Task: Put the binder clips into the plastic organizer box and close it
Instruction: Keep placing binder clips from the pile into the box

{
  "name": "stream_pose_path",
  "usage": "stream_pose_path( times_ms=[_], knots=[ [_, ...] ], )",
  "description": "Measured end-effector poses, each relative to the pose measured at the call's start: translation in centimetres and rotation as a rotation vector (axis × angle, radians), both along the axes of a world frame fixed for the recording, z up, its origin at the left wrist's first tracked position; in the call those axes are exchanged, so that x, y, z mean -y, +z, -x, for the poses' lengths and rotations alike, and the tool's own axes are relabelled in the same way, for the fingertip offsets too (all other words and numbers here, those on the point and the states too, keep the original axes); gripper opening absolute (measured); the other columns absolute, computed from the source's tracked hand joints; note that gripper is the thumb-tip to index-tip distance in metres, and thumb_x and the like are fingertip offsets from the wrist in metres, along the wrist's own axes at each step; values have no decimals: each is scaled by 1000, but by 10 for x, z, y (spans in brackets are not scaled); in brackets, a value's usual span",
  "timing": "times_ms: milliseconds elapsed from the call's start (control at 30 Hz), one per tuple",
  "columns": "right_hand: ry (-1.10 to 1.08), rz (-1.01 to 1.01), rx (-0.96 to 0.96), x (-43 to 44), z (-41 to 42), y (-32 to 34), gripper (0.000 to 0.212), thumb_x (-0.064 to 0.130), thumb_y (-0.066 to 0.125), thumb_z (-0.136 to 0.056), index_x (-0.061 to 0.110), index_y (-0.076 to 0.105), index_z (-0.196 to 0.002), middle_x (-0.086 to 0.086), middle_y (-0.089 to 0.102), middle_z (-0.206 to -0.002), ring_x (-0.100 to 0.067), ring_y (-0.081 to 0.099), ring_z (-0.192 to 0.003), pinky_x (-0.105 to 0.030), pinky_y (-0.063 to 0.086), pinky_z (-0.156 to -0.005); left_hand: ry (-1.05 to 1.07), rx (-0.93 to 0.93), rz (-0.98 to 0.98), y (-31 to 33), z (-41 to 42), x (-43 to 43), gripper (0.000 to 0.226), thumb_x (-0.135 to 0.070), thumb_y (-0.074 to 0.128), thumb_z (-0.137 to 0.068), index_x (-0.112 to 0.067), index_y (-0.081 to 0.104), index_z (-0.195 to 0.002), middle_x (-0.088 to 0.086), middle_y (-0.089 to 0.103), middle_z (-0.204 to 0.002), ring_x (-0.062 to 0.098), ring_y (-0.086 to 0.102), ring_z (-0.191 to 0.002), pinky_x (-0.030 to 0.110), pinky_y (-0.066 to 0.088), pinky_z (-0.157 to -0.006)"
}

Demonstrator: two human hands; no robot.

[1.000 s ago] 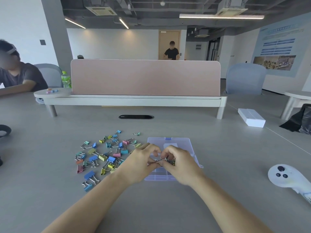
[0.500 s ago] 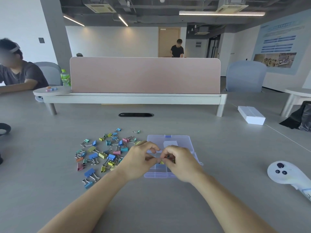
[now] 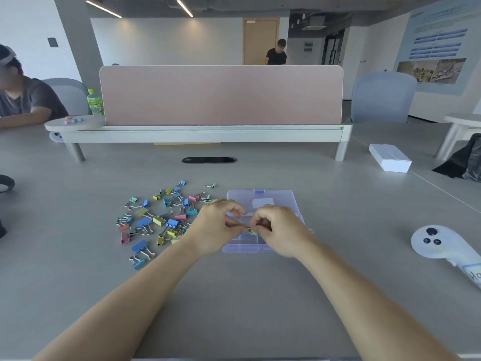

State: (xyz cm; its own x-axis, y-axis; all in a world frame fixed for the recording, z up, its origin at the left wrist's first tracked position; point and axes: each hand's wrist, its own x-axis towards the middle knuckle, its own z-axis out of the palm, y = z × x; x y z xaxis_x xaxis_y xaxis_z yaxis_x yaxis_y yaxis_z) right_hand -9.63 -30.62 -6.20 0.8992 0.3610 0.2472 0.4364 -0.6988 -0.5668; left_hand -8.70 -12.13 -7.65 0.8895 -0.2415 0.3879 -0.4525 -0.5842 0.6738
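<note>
**Two hands on one clip, over the open box**

Both hands meet above the box's near half, fingers curled. The left hand point(image 3: 217, 230) and right hand point(image 3: 282, 230) each pinch a side of one small yellow clip point(image 3: 253, 232), fingertips almost touching; exactly how each finger sits on it is too small to tell. The clear box point(image 3: 240, 248) lies open on the table point(image 3: 234, 295) right under them, its lid point(image 3: 276, 196) laid back flat on the far side. The other clips point(image 3: 156, 220) lie scattered in a loose, many-coloured pile just left of the box. Further out, a white controller point(image 3: 437, 243) lies well off to the right, and a white carton point(image 3: 389, 161) sits beyond it. A pink divider point(image 3: 221, 95) crosses the far end of the table, with a green bottle point(image 3: 95, 102) at its left end.
</note>
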Motion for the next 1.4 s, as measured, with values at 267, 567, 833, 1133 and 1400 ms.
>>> stream_pose_path(
  times_ms=[267, 567, 833, 1133, 1400],
  knots=[
    [-7, 29, -7, 0, 2, 3, 16, 9, 55, -93, 20, 65, -86, 15, 53, -76, 1, 50, -64, -7, 38, -56, 39, 34, -79, 3, 3, 4, 18, -8, 76, -78, -11, 68, -94, 2, 66, -94, 6, 68, -73, 5, 43, -64],
    [20, 77, 41, 1, -2, -2, 19, 11, 54, -93, 15, 73, -95, 8, 53, -83, -6, 50, -67, -20, 38, -59, 58, 13, -56, 3, 0, 5, 25, -7, 78, -76, -15, 66, -96, -4, 59, -99, 6, 69, -74, 9, 45, -68],
    [28, 33, 78, 2, -4, -5, 28, 3, 50, -87, 13, 75, -93, 4, 64, -102, 0, 51, -70, -9, 36, -61, -67, 223, -232, 7, -6, -23, 18, -5, 70, -82, -11, 72, -98, -3, 68, -92, -5, 61, -77, 16, 51, -74],
    [-34, 144, 67, -1, 2, 1, 41, 5, 38, -88, 17, 76, -95, 13, 69, -114, -6, 58, -106, -11, 38, -63, 368, -127, -226, 37, -5, -125, 16, -20, 67, -87, -28, 71, -100, -7, 71, -95, 12, 63, -89, 27, 49, -89],
    [-77, -47, 8, 0, 2, -4, 34, 7, 44, -90, 20, 74, -99, 17, 64, -84, 10, 55, -68, -1, 38, -55, 536, -201, -352, 27, -17, -144, 28, -14, 58, -90, -25, 66, -114, -4, 64, -116, 21, 55, -114, 29, 41, -93]
  ],
)
